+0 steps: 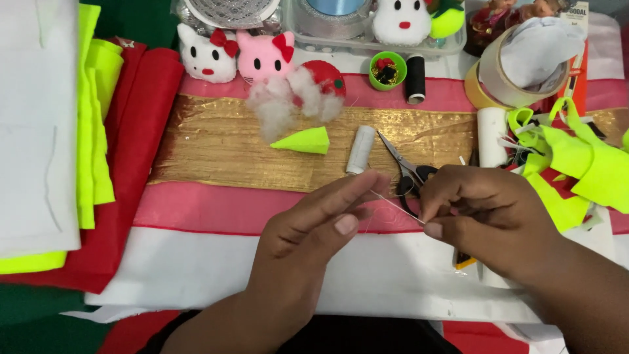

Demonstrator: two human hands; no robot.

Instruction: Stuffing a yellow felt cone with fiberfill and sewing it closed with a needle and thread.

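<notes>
Between my two hands I am stretching a short length of white thread (pixel 396 206), and that is where I am keeping my attention. My left hand (pixel 314 223) is pinching one end between thumb and fingertips, and my right hand (pixel 481 213) is closing on the other end; whether a needle sits in those right fingers I cannot tell, it is too small to make out. To do this well, I am judging that the thread wants to be held taut and short, with both pinches close to the tip so it does not droop. Just beyond my hands on the bench (pixel 262 141) are lying scissors (pixel 406 172) and a white spool (pixel 360 149); farther off, a yellow cone (pixel 304 140) and some stuffing (pixel 282 101) are resting well apart from the work.
</notes>
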